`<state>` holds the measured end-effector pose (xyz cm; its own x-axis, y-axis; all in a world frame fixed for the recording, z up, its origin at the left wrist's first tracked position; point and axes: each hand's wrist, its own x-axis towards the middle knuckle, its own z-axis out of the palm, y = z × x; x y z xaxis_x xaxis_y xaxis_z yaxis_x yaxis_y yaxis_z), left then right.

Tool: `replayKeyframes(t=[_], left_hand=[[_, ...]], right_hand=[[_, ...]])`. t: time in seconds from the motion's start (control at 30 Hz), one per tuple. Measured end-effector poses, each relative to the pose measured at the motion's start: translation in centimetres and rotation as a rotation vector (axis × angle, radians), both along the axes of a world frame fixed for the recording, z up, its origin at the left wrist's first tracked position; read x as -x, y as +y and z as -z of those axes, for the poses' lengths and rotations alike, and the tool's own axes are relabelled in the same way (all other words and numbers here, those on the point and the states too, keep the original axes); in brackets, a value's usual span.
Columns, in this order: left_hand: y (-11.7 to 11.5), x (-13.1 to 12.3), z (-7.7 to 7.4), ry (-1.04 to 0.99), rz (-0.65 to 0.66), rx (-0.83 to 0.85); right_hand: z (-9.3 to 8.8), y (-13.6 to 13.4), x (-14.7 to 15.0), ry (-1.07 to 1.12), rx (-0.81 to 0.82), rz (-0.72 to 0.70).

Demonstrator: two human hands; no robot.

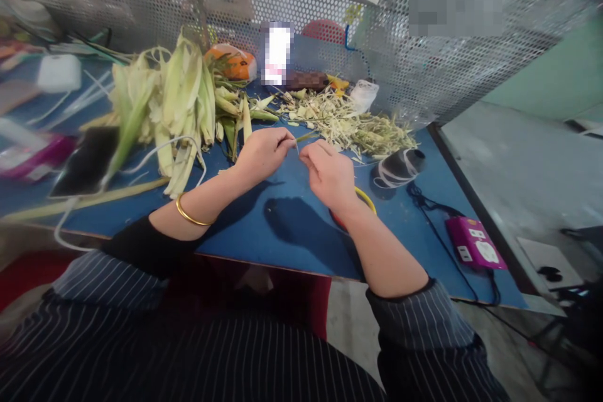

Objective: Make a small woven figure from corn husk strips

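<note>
A blue, flat-topped wide counter [245, 220] carries a tall, pale-green, leafy husk bundle [188, 85]. Right of the bundle, the left hand [262, 152] and right hand [330, 174], fingers pinched narrow, hold a slim green husk strip [308, 136] and thin white thread [297, 147].

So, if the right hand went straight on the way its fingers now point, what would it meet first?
Most likely the left hand, just ahead of the right hand, apart from the thin pale strand between them; depth is hard to judge.

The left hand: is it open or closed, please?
Closed: the left hand has thumb and fingertips pinched on a thin green strip.
</note>
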<state>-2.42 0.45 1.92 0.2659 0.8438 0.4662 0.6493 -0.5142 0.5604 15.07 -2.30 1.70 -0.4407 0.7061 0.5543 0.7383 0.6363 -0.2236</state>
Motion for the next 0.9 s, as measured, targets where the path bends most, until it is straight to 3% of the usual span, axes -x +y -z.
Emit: replayKeyframes(t=[0.13,0.23,0.33,0.43,0.53,0.63,0.83,0.9], left_hand=[[-0.4,-0.1,0.3,0.281,0.04,-0.102],[-0.5,0.1,0.3,0.432,0.224,-0.073],[-0.4,0.4,-0.2,0.326,0.444,0.04],[-0.4,0.6,-1.1,0.087,0.529,0.194],[-0.5,0.4,-1.8,-0.149,0.482,0.324],[-0.4,0.1,-1.4,-0.371,0.367,0.37],[0.3,-0.2,0.1,-0.535,0.196,0.46],[0.3,-0.3,0.2,-0.529,0.191,0.475]], right_hand=[[-0.5,0.0,-0.5,-0.034,-0.039,0.011],[-0.8,0.5,-1.1,-0.053,-0.018,0.023],[-1.0,1.6,-2.0,0.043,0.097,-0.045],[-0.8,2.8,-2.9,0.256,0.299,-0.119],[-0.1,3.4,-2.9,0.481,0.52,-0.144],[0.4,3.0,-1.9,0.508,0.556,-0.177],[0.5,0.8,-0.1,0.29,0.093,-0.118],[0.6,0.4,0.2,0.339,0.051,-0.168]])
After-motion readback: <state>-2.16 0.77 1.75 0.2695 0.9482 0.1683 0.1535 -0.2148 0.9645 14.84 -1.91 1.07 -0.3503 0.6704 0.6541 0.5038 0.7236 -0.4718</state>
